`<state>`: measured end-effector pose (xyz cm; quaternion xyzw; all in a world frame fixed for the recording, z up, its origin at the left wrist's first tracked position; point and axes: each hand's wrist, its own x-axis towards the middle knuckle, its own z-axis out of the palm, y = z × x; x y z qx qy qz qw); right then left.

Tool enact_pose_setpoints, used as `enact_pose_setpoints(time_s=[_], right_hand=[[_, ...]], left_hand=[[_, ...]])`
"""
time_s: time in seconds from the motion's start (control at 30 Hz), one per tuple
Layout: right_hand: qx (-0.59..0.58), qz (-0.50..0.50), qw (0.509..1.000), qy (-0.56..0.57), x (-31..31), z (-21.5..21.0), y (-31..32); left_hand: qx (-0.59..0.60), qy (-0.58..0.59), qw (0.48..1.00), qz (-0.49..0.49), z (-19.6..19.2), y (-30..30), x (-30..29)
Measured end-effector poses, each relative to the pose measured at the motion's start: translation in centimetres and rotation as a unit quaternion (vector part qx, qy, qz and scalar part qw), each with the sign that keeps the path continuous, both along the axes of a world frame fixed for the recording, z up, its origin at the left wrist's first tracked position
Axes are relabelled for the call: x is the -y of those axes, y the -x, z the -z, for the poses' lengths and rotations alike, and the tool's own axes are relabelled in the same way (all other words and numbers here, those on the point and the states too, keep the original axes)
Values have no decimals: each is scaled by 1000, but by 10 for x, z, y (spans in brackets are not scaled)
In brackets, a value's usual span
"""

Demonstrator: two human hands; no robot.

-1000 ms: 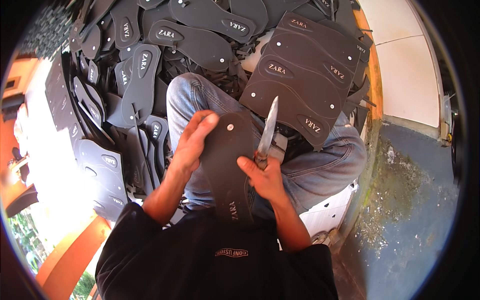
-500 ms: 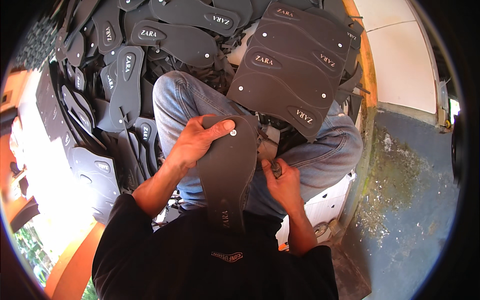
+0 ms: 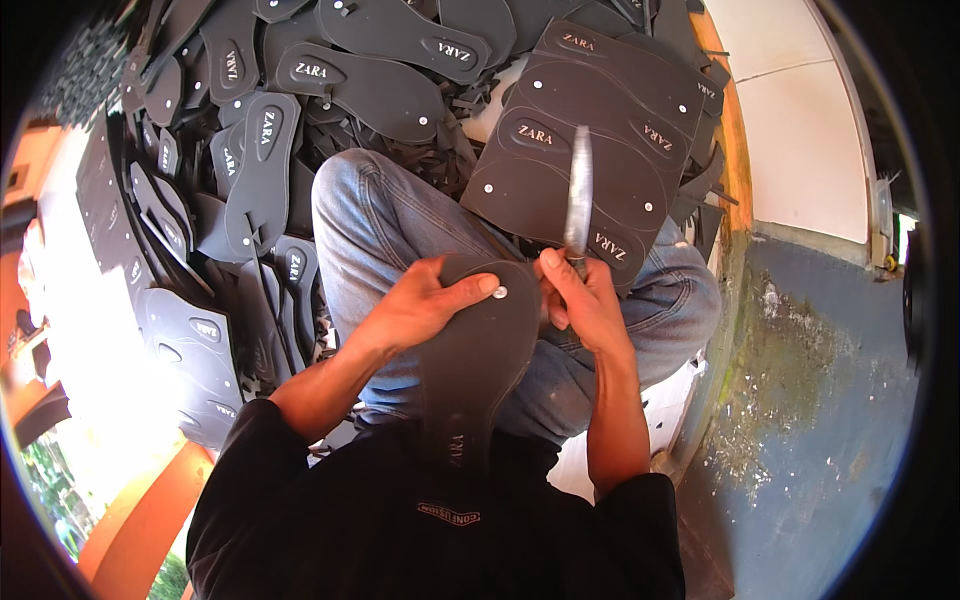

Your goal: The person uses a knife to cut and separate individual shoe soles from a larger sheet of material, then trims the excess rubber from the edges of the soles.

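A dark grey sandal sole [image 3: 475, 365] stands against my lap, its wide end up. My left hand [image 3: 430, 305] grips that wide end, thumb on the front face beside a small white dot and fingers behind it. In my right hand [image 3: 592, 305] is a knife [image 3: 579, 195], its curved silver blade pointing up and away from me. The handle is mostly hidden in the fist. This fist is just right of the sole's upper edge. Beyond the blade a dark sheet [image 3: 590, 130] marked with several sole outlines rests by my right knee.
Cut soles [image 3: 262, 175] and dark offcut strips [image 3: 430, 165] lie heaped ahead and to the left. A stack of uncut sheets [image 3: 190, 350] stands at the left. My crossed legs in jeans [image 3: 375, 210] fill the middle. On the right is a stained blue-grey floor [image 3: 800, 380].
My right hand has risen and turned, bringing the knife blade up into view. The sole and my left hand have shifted slightly right and toward me. The loose scrap by the sole is gone from sight.
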<state>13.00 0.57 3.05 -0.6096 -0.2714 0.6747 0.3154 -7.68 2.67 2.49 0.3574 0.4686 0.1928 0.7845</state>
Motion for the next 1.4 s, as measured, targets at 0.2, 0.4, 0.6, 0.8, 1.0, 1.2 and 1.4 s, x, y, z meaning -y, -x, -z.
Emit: enact_pose_setpoints(time_s=[0.2, 0.4, 0.6, 0.8, 1.0, 1.2, 1.4], right_hand=[[29, 260, 954, -149, -15, -14, -17], [7, 227, 958, -173, 20, -17, 11], [162, 188, 963, -108, 66, -13, -6], [506, 37, 859, -68, 117, -1, -29], [505, 8, 862, -49, 131, 9, -14], [500, 5, 865, -36, 115, 20, 3], [422, -28, 900, -108, 61, 34, -6]], left_hand=[[180, 53, 977, -101, 68, -2, -12], [290, -24, 944, -153, 33, -73, 19], [199, 129, 937, -257, 15, -105, 34], [159, 150, 934, -283, 4, -104, 51], [171, 143, 942, -252, 13, -98, 53], [163, 141, 942, -258, 20, -89, 55], [90, 124, 968, -200, 25, -61, 76]])
